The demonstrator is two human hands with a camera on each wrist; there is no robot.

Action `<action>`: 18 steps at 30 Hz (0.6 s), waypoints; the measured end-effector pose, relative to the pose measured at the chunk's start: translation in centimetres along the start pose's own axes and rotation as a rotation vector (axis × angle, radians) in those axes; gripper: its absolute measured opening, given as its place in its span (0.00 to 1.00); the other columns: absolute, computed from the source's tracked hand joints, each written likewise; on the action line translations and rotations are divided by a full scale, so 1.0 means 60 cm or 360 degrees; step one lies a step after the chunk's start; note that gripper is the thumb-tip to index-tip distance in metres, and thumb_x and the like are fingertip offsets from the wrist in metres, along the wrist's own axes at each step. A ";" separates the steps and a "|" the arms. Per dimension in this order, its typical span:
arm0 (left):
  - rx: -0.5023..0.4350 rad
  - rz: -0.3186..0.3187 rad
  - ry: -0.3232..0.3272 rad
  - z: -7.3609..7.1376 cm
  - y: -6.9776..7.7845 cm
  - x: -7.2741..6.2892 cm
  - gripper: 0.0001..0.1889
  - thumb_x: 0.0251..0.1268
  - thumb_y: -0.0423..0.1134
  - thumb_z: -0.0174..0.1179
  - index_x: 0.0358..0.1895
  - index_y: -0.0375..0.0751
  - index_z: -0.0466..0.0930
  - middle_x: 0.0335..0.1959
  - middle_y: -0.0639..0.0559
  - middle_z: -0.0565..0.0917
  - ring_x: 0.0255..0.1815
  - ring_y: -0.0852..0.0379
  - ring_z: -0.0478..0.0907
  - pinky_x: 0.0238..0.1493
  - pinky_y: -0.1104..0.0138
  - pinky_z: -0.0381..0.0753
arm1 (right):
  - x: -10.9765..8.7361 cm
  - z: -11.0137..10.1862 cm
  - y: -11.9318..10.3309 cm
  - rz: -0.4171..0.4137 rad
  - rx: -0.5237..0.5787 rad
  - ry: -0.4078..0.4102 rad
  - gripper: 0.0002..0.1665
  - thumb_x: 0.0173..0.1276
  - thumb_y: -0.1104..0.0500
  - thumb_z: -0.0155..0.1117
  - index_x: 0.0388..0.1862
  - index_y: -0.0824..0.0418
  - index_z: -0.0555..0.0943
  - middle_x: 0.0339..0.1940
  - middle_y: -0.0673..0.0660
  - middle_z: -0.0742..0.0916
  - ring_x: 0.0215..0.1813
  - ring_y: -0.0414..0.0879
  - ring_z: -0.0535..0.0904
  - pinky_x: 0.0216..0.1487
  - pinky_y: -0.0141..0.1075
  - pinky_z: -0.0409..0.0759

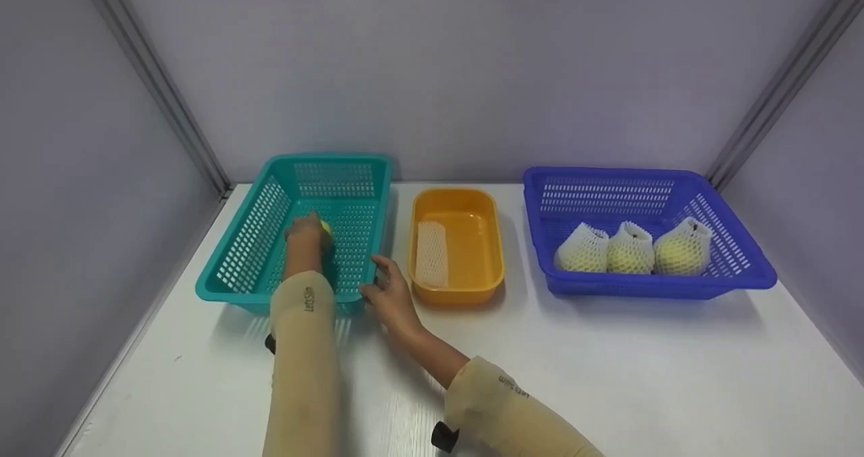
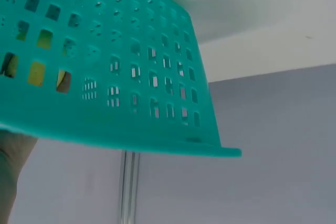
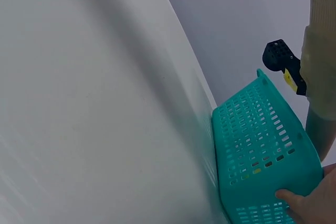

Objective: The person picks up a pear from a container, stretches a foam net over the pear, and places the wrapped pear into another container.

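My left hand [image 1: 305,234] reaches down into the teal basket [image 1: 243,298] and holds a yellow pear [image 1: 327,227], mostly hidden behind the hand. In the left wrist view, patches of the yellow pear [image 2: 36,74] show through the basket's holes. The fingertips are largely out of sight. My right hand [image 1: 393,302] grips the basket's near right corner. Its thumb [image 3: 289,196] presses against the outer wall in the right wrist view.
Right of the teal basket stands an orange tub [image 1: 476,254] with a flat white foam net [image 1: 432,254] inside. A purple basket [image 1: 648,285] farther right holds three pears [image 1: 682,251] in white foam nets. Grey walls enclose the white table [image 1: 607,362].
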State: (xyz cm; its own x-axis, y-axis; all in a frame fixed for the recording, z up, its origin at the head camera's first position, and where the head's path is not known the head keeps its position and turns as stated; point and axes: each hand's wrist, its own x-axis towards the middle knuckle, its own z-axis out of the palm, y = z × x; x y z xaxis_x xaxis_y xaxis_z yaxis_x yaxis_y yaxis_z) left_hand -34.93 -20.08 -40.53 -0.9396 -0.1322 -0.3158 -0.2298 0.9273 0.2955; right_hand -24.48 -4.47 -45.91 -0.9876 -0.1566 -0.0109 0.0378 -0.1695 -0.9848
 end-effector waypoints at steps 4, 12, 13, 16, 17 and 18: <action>0.0004 -0.0032 0.0023 -0.004 0.005 0.001 0.35 0.61 0.32 0.53 0.66 0.22 0.46 0.60 0.24 0.59 0.62 0.34 0.56 0.59 0.46 0.58 | 0.001 0.000 -0.001 -0.0023 0.0012 -0.0011 0.31 0.63 0.71 0.52 0.65 0.62 0.62 0.68 0.61 0.63 0.64 0.59 0.64 0.50 0.41 0.75; -0.0355 -0.0140 -0.0121 -0.027 0.011 0.002 0.30 0.59 0.33 0.54 0.63 0.22 0.56 0.59 0.30 0.64 0.54 0.41 0.63 0.55 0.53 0.66 | -0.002 0.000 0.003 -0.0073 -0.0005 -0.0064 0.31 0.64 0.70 0.51 0.67 0.63 0.59 0.68 0.61 0.62 0.63 0.58 0.65 0.50 0.41 0.74; -0.0369 -0.0131 -0.0143 -0.031 0.013 0.002 0.30 0.60 0.32 0.54 0.63 0.22 0.56 0.59 0.30 0.64 0.53 0.42 0.63 0.54 0.53 0.67 | -0.003 -0.001 0.003 -0.0078 -0.0015 -0.0072 0.31 0.65 0.69 0.51 0.67 0.63 0.59 0.69 0.61 0.62 0.63 0.58 0.64 0.51 0.41 0.74; -0.0247 -0.0049 -0.0174 -0.039 0.026 0.003 0.23 0.59 0.30 0.52 0.57 0.23 0.63 0.52 0.33 0.68 0.44 0.45 0.66 0.42 0.59 0.71 | -0.002 -0.003 0.002 -0.0097 -0.0036 -0.0077 0.31 0.65 0.69 0.51 0.67 0.64 0.58 0.69 0.61 0.61 0.65 0.60 0.62 0.52 0.42 0.73; -0.0175 -0.0020 -0.0172 -0.039 0.031 0.005 0.21 0.59 0.30 0.53 0.55 0.24 0.65 0.48 0.34 0.69 0.42 0.46 0.66 0.38 0.61 0.71 | -0.002 -0.004 0.002 -0.0103 -0.0041 -0.0075 0.31 0.65 0.69 0.51 0.67 0.64 0.58 0.69 0.62 0.60 0.65 0.60 0.61 0.52 0.42 0.73; -0.0119 -0.0009 -0.0174 -0.039 0.037 0.006 0.19 0.59 0.29 0.52 0.53 0.24 0.67 0.45 0.36 0.70 0.38 0.47 0.65 0.35 0.62 0.70 | -0.001 -0.005 0.001 -0.0106 -0.0043 -0.0073 0.31 0.65 0.69 0.51 0.67 0.64 0.58 0.69 0.62 0.60 0.65 0.60 0.61 0.53 0.42 0.73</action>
State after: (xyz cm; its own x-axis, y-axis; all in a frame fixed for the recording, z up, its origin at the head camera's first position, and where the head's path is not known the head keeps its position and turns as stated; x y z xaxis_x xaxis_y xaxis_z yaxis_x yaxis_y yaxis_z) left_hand -36.39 -18.92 -37.86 -0.9057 -0.0947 -0.4131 -0.2574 0.8973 0.3587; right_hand -24.45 -4.19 -45.99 -0.9798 -0.1902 0.0622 -0.0327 -0.1545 -0.9874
